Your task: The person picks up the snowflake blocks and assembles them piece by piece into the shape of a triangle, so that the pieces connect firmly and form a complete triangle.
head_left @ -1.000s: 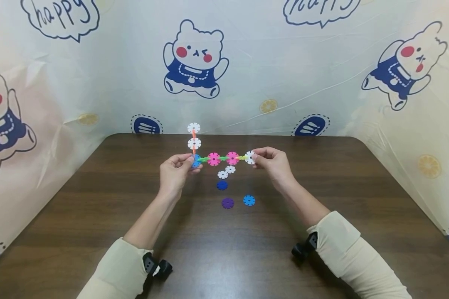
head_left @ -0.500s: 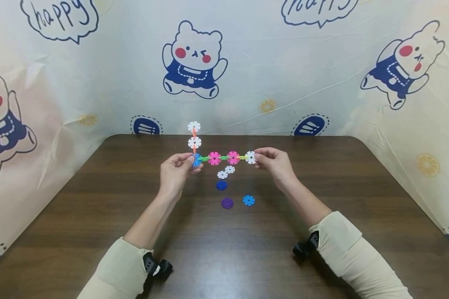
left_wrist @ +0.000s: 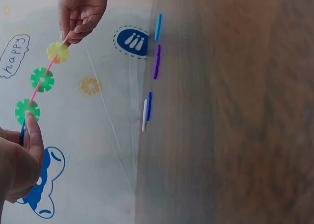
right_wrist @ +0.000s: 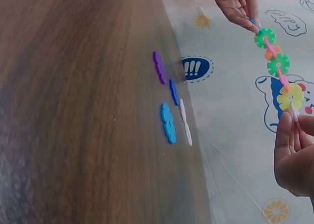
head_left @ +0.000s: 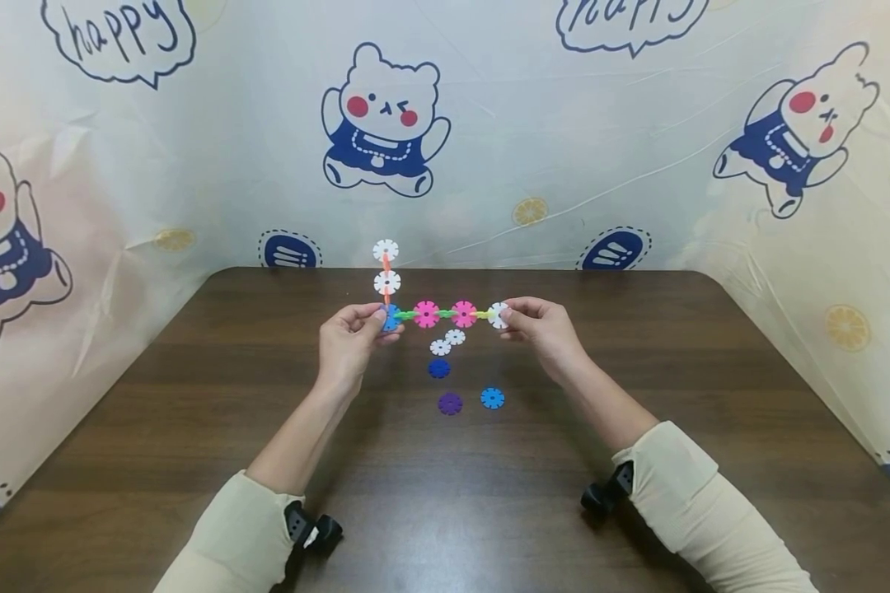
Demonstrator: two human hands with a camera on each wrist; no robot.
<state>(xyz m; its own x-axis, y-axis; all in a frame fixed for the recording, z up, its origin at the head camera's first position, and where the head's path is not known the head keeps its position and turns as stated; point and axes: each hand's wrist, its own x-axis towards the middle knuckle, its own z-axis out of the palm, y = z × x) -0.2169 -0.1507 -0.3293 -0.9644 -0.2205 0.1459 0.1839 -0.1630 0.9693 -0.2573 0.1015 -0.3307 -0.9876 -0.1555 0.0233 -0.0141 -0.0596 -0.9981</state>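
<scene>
A chain of slotted snowflake discs is held up between both hands, seen against the backdrop in the wrist views. My left hand [head_left: 344, 346] pinches the blue snowflake disc [head_left: 391, 319] at its left corner. Thumb and fingers of my right hand [head_left: 552, 333] pinch the white snowflake disc [head_left: 497, 313] at the right end. Between them run two pink discs [head_left: 426, 314], with green discs [left_wrist: 42, 80] and a yellow disc [right_wrist: 290, 97] slotted in edge-on. From the blue corner a branch of white discs [head_left: 387, 282] and orange ones rises upward. Fingers partly hide both end discs.
On the brown table [head_left: 445, 511] lie loose discs: a joined-looking white pair [head_left: 447, 342], a dark blue disc [head_left: 439, 368], a purple disc [head_left: 450, 403] and a light blue disc [head_left: 493, 399]. A printed backdrop [head_left: 489, 123] stands behind the table's far edge.
Both hands keep their hold on the chain. My right hand dips very slightly with the white end disc; the loose discs stay put on the table.
</scene>
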